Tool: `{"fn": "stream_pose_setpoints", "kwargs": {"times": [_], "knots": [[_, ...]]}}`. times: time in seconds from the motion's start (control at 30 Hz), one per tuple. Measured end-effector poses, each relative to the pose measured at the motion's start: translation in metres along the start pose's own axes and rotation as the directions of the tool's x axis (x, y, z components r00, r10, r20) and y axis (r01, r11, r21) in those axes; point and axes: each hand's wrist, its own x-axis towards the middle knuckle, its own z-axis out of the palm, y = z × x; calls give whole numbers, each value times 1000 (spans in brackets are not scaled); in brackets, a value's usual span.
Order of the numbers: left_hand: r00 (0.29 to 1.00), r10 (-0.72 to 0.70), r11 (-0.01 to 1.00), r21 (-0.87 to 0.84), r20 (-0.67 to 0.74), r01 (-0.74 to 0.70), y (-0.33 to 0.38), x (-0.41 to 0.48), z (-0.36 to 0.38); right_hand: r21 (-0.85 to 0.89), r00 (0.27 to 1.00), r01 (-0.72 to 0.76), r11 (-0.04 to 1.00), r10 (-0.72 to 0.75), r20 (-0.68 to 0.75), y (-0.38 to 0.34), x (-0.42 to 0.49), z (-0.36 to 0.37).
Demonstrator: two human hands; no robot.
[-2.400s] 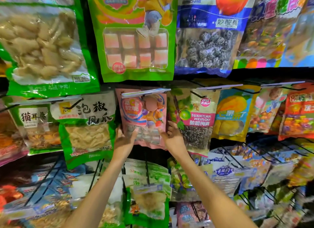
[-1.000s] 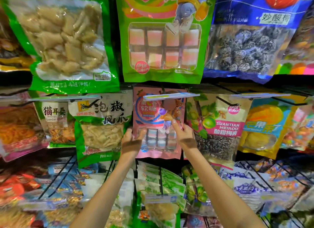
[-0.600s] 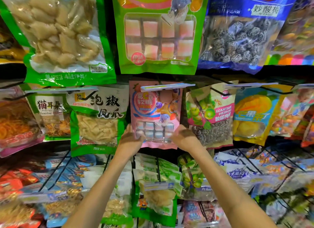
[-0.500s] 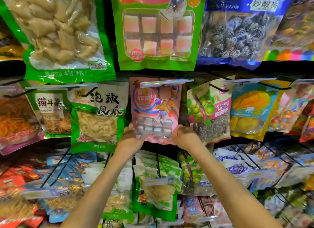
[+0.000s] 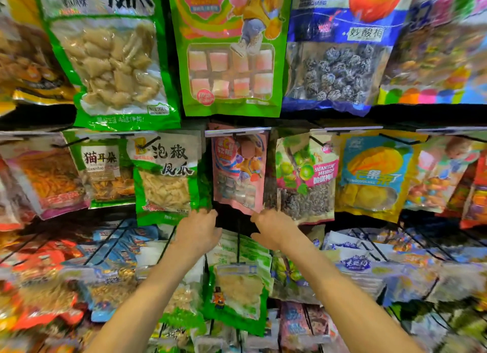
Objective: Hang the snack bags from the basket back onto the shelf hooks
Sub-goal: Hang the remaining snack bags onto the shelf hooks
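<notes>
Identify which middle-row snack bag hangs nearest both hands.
The pink bag at the row's centre: its two bottom corners sit right above the left hand and right hand.

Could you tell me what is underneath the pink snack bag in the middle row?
The left hand and right hand sit under the bottom corners of the pink snack bag; below, a dark gap, then green bags. Whether fingers touch it is blurred; anything behind is covered.
</notes>
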Motion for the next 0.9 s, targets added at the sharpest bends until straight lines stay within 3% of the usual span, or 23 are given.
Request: {"fn": "stream_pose_setpoints", "kwargs": {"times": [0.17,0.47,0.67,0.9], "knots": [[996,-95,992,81,0,94,19,-30,-11,-12,999,29,1000,-29,-14,13,-32,-9],[984,-136,965,240,115,105,84,-71,-25,-75,999,-21,997,23,23,61,-105,-11],[992,-93,974,217,90,71,139,-67,-27,-85,987,-130,988,137,87,109,-152,-13],[999,-30,983,181,-21,34,182,-58,-7,-109,966,-257,960,256,-26,160,-167,-10]]}}
